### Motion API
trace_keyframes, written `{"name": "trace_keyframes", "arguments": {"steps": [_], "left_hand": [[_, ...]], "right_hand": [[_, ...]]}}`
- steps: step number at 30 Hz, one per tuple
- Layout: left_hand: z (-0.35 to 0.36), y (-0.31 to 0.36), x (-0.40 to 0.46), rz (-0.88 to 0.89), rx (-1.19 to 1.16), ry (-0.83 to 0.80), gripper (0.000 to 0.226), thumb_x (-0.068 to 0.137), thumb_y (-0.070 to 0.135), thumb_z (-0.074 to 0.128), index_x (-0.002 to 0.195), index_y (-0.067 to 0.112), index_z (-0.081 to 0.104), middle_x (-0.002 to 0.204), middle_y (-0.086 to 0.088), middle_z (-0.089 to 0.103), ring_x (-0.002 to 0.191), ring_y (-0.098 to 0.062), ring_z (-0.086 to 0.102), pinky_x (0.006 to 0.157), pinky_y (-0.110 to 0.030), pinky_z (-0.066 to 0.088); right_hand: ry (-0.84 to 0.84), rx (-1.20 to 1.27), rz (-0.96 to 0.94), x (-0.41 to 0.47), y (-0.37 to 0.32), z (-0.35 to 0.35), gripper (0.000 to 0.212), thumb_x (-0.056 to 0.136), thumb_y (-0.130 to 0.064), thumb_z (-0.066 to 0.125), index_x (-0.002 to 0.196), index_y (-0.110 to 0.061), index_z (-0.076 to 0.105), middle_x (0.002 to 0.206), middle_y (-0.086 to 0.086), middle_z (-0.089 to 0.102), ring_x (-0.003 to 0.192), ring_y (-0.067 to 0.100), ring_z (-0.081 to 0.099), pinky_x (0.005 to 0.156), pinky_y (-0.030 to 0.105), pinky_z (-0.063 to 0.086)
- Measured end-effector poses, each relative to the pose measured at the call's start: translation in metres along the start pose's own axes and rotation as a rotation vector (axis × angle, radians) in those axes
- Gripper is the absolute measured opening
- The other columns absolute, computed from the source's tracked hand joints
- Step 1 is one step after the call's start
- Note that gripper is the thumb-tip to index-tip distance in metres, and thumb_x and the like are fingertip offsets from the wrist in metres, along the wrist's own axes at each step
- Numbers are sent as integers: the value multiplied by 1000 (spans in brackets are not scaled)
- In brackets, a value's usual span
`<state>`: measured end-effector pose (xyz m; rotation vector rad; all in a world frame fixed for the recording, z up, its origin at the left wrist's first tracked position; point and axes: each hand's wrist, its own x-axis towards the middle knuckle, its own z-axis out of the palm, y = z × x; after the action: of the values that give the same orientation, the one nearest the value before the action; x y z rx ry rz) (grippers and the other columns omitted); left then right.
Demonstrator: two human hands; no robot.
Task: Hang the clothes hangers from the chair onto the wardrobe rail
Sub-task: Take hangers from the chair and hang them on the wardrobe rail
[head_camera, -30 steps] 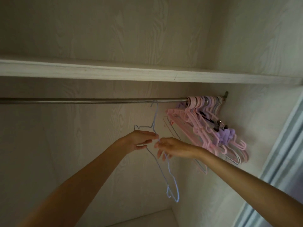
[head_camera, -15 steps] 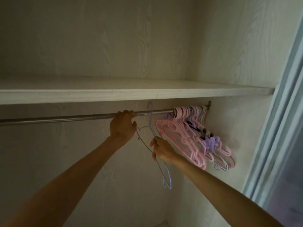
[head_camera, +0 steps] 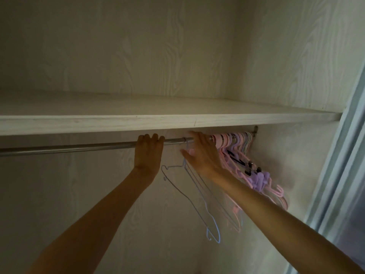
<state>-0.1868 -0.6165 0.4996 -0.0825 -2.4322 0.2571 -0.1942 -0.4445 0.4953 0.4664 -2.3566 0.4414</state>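
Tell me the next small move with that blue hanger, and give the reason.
Probably slide the blue wire hanger right along the rail until it meets the pink hangers. Its hook already sits over the rail, apart from that bunch at the right end. The right hand lies open beside its neck, while the left hand grips the rail.

Rail: polished metal, glossy | shelf: pale wood-grain, matt | blue hanger: thin coated wire | pink hangers: smooth plastic
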Motion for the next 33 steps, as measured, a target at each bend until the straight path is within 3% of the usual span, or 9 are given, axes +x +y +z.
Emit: {"name": "trace_keyframes", "arguments": {"steps": [3, 5, 9, 14, 18, 23, 30, 33], "left_hand": [[-3, -1, 7, 31, 20, 10, 43, 88, 6, 50, 130, 15, 43, 114, -5, 57, 103, -23, 56, 96, -31, 37], [-5, -2, 7, 44, 32, 1, 47, 87, 7, 51, 132, 14, 40, 118, -5, 55, 106, -23, 55, 99, -32, 35], [-5, 1, 8, 38, 23, -10, 49, 87, 4, 51, 133, 13, 39, 118, -6, 54, 105, -24, 54, 93, -31, 37], [-2, 0, 7, 20, -6, -16, 54, 88, 5, 51, 138, 13, 33, 124, -7, 50, 106, -24, 53, 95, -32, 37], [-1, 2, 5, -6, -8, -10, 53, 86, 2, 52, 135, 13, 36, 118, -6, 52, 101, -23, 55, 91, -32, 38], [-2, 7, 4, -64, -34, -10, 49, 88, 2, 50, 134, 14, 39, 117, -6, 54, 101, -22, 55, 91, -31, 39], [-2, 11, 3, -109, -46, -23, 51, 86, 1, 51, 134, 13, 39, 122, -6, 52, 109, -23, 52, 100, -34, 38], [-2, 13, -8, -111, -49, -75, 60, 89, 11, 50, 144, 11, 26, 145, -8, 37, 135, -26, 34, 118, -42, 16]], "right_hand": [[-182, -117, -44, 34, 6, 19, 65, 91, -42, 52, 145, -13, 29, 146, 9, 39, 137, 25, 32, 114, 39, 22], [-191, -192, -60, 33, 17, 35, 63, 91, -37, 55, 144, -13, 31, 144, 8, 42, 137, 25, 34, 115, 41, 18], [-27, -277, -150, 29, 36, 43, 58, 84, -31, 64, 136, -12, 46, 138, 11, 51, 131, 30, 44, 113, 47, 27], [1, -393, -174, 35, 67, 24, 56, 76, -34, 73, 122, -6, 59, 130, 16, 57, 124, 35, 50, 108, 52, 34], [-13, -486, -113, 35, 92, 14, 58, 61, -31, 82, 111, -9, 63, 113, 11, 64, 107, 32, 60, 98, 45, 42], [-54, -462, -85, 33, 108, 10, 60, 81, -35, 67, 132, -10, 49, 129, 11, 56, 121, 31, 50, 106, 44, 32], [-104, -387, -71, 23, 107, 0, 68, 90, -38, 55, 145, -8, 30, 150, 12, 34, 139, 32, 31, 115, 47, 20], [-96, -351, -111, -7, 99, -13, 60, 86, -31, 63, 137, -5, 44, 141, 16, 47, 129, 34, 44, 110, 46, 30]]}}
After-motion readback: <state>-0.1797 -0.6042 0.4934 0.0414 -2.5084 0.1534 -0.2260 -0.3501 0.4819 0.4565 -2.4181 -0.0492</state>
